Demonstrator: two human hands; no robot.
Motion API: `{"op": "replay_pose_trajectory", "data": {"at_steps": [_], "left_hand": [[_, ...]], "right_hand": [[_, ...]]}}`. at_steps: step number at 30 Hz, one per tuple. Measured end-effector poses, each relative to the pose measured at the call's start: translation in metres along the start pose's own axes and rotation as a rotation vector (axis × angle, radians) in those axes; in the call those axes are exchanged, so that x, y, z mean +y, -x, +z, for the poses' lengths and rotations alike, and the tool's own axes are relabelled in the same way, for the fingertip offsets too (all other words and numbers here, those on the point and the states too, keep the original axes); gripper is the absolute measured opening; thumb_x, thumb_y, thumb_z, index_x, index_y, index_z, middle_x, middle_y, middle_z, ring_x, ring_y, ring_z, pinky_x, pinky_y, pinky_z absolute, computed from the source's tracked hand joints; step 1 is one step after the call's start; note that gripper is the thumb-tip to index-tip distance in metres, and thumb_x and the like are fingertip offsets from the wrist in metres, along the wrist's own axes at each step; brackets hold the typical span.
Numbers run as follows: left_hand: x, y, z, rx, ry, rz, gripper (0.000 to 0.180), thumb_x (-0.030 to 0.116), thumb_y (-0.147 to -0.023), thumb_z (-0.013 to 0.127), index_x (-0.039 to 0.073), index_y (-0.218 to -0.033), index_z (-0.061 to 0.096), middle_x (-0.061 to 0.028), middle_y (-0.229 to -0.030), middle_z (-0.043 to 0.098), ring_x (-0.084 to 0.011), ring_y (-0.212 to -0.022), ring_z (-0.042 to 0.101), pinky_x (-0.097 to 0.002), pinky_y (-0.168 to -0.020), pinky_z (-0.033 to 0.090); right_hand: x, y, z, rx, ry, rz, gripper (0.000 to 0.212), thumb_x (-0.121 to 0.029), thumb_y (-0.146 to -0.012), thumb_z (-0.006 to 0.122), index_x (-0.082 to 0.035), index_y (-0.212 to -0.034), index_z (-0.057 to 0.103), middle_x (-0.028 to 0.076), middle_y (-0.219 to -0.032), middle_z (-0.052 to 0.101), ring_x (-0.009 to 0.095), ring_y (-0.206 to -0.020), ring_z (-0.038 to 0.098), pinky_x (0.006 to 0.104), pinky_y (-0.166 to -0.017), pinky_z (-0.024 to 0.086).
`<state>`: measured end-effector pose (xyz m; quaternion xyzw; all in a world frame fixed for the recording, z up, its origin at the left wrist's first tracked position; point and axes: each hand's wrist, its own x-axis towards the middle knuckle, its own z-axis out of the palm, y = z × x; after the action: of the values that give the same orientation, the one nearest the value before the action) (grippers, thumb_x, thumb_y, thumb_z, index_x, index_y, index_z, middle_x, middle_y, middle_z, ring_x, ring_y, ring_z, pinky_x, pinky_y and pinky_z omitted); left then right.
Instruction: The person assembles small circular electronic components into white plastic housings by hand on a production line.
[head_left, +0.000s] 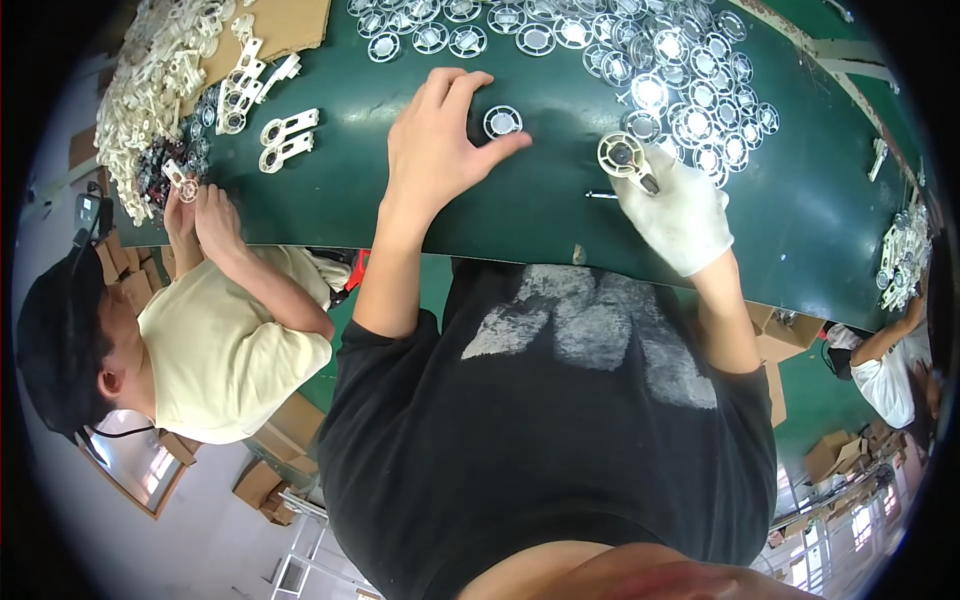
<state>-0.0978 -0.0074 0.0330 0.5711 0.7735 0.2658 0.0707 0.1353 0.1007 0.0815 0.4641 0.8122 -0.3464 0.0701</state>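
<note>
Two hands over the green bench (545, 225), both between its near edge and the loose spread of discs (690, 125) lying toward the far edge. Left hand (450, 130) bare, thumb and fingers well parted in a wide C, apparently holding nothing; one lone disc (502, 122), pale-rimmed, lies in that gap, and whether the thumb touches it cannot be told from above. Right hand (675, 210), white-gloved, is closed at the tips on the stem of a cream ring-headed part (622, 155), ring pointing away from the near edge, toward the left hand's side. Dark piece (650, 185) at the same fingertips; cannot tell if it belongs to the part. Main risk, as I judge it: the part is held by one end only, so a knock on the ring could twist it out of the grip, the more so if the cloth is slick. Ring also sits just beside the nearest discs; a sweep toward the far edge would probably scatter some or scratch a face. Lone disc looks free to slide: a brush from the left thumb could push it off its spot. Slim metal-looking piece (601, 195) left of the right wrist, nearer the near edge; held or loose, unclear. If loose, a careless forearm could roll it over that edge. Pair of cream parts (288, 140) well left, clear of both hands, so little danger there.
</note>
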Motion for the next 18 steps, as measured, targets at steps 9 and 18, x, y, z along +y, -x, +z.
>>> {"op": "replay_pose_trajectory", "data": {"at_steps": [9,18], "left_hand": [[0.02,0.011,0.005,-0.028,0.319,0.157,0.057,0.025,-0.065,0.094,0.011,-0.116,0.072,-0.0058,-0.106,0.066,-0.0236,-0.091,0.067,-0.0333,-0.074,0.055],[0.044,-0.001,0.03,-0.005,0.425,0.376,0.05,0.034,-0.069,0.089,0.013,-0.112,0.073,-0.0016,-0.108,0.074,-0.0216,-0.095,0.071,-0.0329,-0.077,0.059]], "right_hand": [[-0.003,-0.008,-0.005,-0.147,0.067,-0.045,0.033,-0.025,-0.086,0.059,-0.01,-0.113,0.071,0.023,-0.088,0.072,0.041,-0.089,0.071,0.05,-0.084,0.056],[0.0,-0.006,-0.008,-0.145,-0.024,-0.167,0.029,-0.024,-0.085,0.062,-0.003,-0.105,0.07,0.022,-0.084,0.072,0.042,-0.083,0.071,0.0485,-0.078,0.057]]}}
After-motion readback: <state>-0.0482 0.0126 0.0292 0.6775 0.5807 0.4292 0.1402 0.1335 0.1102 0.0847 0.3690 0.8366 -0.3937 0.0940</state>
